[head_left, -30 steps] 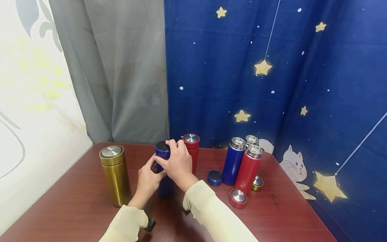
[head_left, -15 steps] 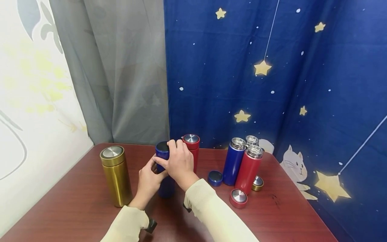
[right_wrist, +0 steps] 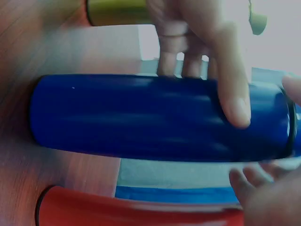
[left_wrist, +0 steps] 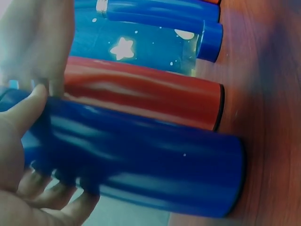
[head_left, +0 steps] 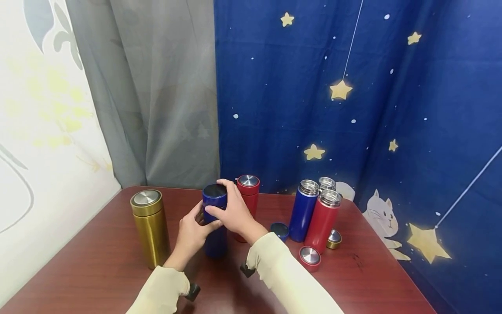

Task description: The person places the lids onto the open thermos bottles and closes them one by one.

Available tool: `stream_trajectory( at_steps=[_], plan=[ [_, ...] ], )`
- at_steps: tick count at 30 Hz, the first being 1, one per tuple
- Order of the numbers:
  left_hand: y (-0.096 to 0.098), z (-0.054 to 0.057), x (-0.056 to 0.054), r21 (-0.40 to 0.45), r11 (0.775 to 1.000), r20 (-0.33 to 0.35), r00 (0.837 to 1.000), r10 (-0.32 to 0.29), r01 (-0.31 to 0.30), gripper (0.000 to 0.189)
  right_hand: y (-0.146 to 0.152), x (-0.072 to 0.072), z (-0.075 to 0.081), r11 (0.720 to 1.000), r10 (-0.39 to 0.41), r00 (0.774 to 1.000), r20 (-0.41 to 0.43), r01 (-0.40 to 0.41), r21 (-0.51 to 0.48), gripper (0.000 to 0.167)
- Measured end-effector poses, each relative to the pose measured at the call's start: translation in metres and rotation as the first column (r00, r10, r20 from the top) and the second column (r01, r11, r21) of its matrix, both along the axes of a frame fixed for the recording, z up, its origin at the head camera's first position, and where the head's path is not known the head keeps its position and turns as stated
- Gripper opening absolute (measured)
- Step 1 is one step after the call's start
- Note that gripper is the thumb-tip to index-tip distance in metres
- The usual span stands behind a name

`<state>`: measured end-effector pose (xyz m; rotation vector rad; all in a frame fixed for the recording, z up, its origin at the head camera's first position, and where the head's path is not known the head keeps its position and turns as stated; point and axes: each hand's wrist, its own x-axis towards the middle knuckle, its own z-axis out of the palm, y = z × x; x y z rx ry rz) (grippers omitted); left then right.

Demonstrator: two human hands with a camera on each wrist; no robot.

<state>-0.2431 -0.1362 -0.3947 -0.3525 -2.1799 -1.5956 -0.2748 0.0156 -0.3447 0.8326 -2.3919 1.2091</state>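
Note:
A blue thermos (head_left: 215, 245) stands upright on the table between my hands, its dark-topped lid (head_left: 214, 191) on its mouth. My left hand (head_left: 193, 232) grips the upper body, fingers behind and thumb across the near side; in the left wrist view the blue thermos (left_wrist: 155, 157) lies across the picture. On the lid's right side, my right hand (head_left: 236, 213) holds with its thumb in front and its fingers round the back. Close behind stands a red thermos (head_left: 251, 201) with its lid on, partly covered by the right hand.
To the left is a gold thermos (head_left: 153, 233) with its lid on. At right stand an uncapped blue thermos (head_left: 301, 218), an uncapped red thermos (head_left: 322, 224) and another behind them. Around these lie a blue lid (head_left: 280, 230), a red lid (head_left: 310, 257) and a gold lid (head_left: 334, 239).
My right hand has turned a little on the lid and its wrist has shifted right, leaving more of the lid's top showing. The left hand keeps its grip nearly in place.

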Motion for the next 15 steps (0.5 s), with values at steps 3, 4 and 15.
stream_trajectory(
  at_steps=[3, 4, 15],
  plan=[
    [-0.007, 0.002, -0.004, 0.011, 0.994, 0.030, 0.993, -0.112, 0.111, 0.080, 0.010, -0.005, 0.005, 0.981, 0.193, 0.976, 0.104, -0.190, -0.044, 0.066],
    [-0.010, 0.002, -0.005, 0.015, 0.989, 0.037, 0.988, -0.148, 0.147, 0.079, 0.012, -0.007, 0.007, 0.967, 0.253, 0.959, 0.131, -0.246, -0.063, 0.065],
    [-0.033, -0.014, -0.029, 0.034, 0.933, 0.023, 0.933, -0.359, 0.358, 0.075, 0.025, -0.015, 0.015, 0.929, 0.365, 0.913, 0.182, -0.370, -0.007, 0.059]
  ],
)
